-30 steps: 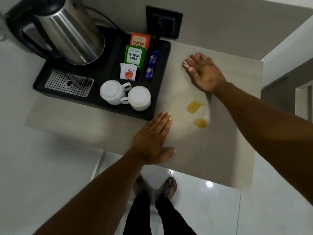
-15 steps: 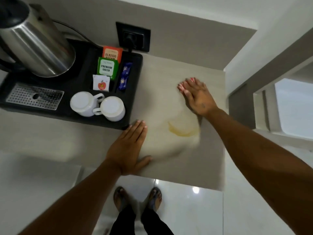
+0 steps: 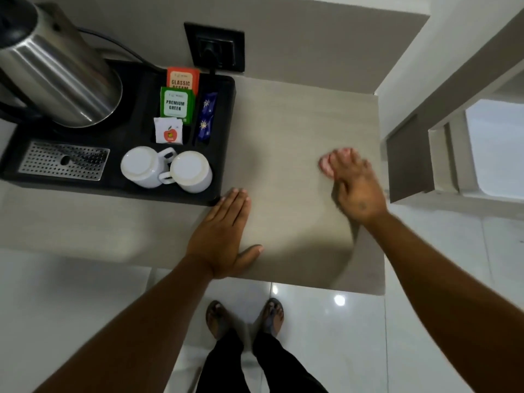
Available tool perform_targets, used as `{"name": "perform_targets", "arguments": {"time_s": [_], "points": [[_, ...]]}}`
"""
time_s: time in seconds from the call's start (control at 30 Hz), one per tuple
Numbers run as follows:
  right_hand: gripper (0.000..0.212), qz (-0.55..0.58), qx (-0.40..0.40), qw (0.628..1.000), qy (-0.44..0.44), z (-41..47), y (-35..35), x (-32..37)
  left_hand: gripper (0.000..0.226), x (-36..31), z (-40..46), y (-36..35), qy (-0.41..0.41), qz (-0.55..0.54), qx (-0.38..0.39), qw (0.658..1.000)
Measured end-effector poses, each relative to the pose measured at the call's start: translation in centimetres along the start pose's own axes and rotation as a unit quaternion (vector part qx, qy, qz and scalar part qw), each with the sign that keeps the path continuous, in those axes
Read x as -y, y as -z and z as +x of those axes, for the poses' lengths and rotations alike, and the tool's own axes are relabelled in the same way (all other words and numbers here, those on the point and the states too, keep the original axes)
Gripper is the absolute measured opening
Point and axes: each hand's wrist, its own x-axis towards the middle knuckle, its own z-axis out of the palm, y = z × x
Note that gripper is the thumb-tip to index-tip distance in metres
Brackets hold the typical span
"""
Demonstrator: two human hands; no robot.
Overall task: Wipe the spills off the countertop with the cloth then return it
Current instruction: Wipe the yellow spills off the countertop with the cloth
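Note:
The beige countertop [image 3: 297, 109] carries a pale cloth [image 3: 297, 236] of almost the same colour; its curved right edge shows near the counter's front right. My right hand [image 3: 354, 188] presses on the cloth's far right part, fingers bunched and motion-blurred. My left hand [image 3: 224, 236] lies flat at the cloth's left side, fingers together, thumb out, close to the front edge. No yellow spill is visible on the surface now.
A black tray [image 3: 224, 123] fills the counter's left, just beyond my left fingertips, with a steel kettle [image 3: 56, 75], two upturned white cups [image 3: 140, 165], and tea sachets [image 3: 177, 104]. A wall socket [image 3: 214, 46] sits behind. The counter ends at a wall on the right. My feet [image 3: 246, 319] stand below.
My right hand has swept with the cloth from the far middle toward the right edge. Two yellow spills smeared into a crescent, then vanished from sight. The left hand stayed in place.

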Motion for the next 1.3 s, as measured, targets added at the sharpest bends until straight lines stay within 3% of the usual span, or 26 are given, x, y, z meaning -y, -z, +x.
{"name": "perform_targets", "arguments": {"time_s": [0.17, 0.37, 0.5, 0.7, 0.8, 1.0, 1.1, 1.3], "points": [[0.056, -0.009, -0.002, 1.0, 0.028, 5.1, -0.9, 4.1, 0.102, -0.1, 0.0, 0.1, -0.001, 0.002, 0.01, 1.0], [0.073, 0.004, 0.01, 0.993, 0.118, -8.4, -5.6, 8.0, 0.101, 0.1, 0.0, -0.3, -0.008, 0.012, 0.0, 1.0], [0.07, -0.002, 0.019, 0.999, 0.032, -11.4, -4.1, 3.3, 0.101, 0.1, -0.1, -0.1, -0.005, 0.015, 0.003, 1.0], [0.064, 0.012, -0.049, 0.994, -0.099, -1.8, -1.6, 2.3, 0.096, 0.1, 0.0, -0.3, -0.018, 0.017, -0.004, 1.0], [0.062, 0.013, -0.052, 0.997, -0.054, -2.0, -3.4, 6.5, 0.087, 0.3, 0.0, 0.0, -0.022, 0.023, 0.003, 1.0], [0.072, 0.004, -0.034, 0.999, 0.024, -13.1, -7.7, 12.0, 0.076, -0.2, -0.9, 0.5, -0.011, 0.027, 0.005, 1.0], [0.074, 0.005, -0.009, 0.999, -0.04, -14.8, -6.1, 8.3, 0.075, 0.0, -1.2, 0.4, -0.012, 0.029, 0.005, 0.999], [0.055, 0.016, -0.056, 0.972, -0.227, -8.8, -2.9, 3.3, 0.076, -0.1, -1.1, 0.4, -0.005, 0.041, 0.017, 0.999]]}}
